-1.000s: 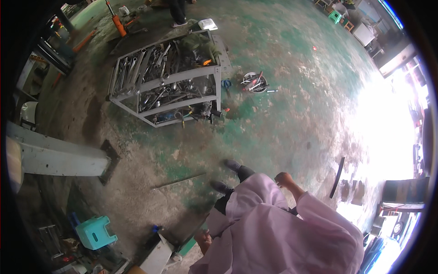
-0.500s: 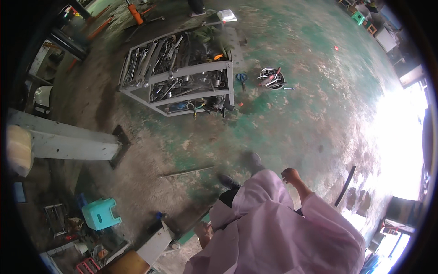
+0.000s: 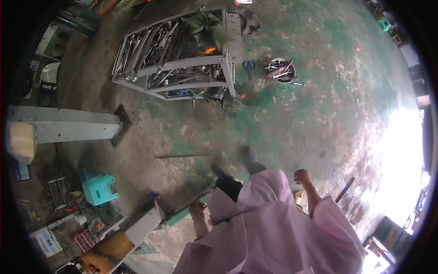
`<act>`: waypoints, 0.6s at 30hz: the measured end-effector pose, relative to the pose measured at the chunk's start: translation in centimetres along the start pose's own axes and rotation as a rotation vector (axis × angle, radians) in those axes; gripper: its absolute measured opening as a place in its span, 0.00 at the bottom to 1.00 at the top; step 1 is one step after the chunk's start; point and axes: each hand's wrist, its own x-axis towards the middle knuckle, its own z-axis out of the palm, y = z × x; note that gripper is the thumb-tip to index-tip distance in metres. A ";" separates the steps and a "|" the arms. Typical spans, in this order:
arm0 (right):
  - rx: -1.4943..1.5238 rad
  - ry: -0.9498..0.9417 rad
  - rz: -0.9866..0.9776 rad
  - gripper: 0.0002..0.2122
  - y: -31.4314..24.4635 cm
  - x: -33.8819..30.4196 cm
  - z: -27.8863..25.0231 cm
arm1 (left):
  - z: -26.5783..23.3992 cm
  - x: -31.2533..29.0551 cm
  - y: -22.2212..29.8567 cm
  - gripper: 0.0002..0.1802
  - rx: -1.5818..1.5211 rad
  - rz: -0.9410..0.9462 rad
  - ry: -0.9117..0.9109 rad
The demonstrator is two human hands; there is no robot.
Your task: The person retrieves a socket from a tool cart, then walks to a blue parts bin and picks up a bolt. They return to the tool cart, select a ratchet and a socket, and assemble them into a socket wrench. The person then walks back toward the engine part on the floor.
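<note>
Worn green-and-grey concrete floor (image 3: 283,123) fills most of the head view. Far left of centre stands a grey metal tool cart (image 3: 182,67) loaded with silver wrenches (image 3: 139,48); right of it lies a round metal bowl (image 3: 285,82) of tools. Near left sits a turquoise plastic stool (image 3: 99,189). The left hand (image 3: 196,210) is just beside a long green bar (image 3: 179,217); whether it grips anything cannot be told. Well apart, the right hand (image 3: 302,177) hangs loosely half-open, left of a flat dark strip (image 3: 345,189).

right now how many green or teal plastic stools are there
2: a teal stool at lower left and a green stool near the upper right rim; others may be hidden.
</note>
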 end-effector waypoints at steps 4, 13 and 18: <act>0.020 0.026 -0.037 0.09 -2.3 1.3 -0.8 | 2.6 -1.0 0.7 0.07 -0.016 0.000 0.033; 0.132 -0.033 -0.110 0.11 -5.4 2.7 0.9 | 3.9 -1.1 1.8 0.07 0.171 -0.072 0.043; 0.151 0.011 -0.061 0.11 -4.5 2.1 1.3 | 3.3 2.1 2.3 0.06 -0.001 -0.125 0.000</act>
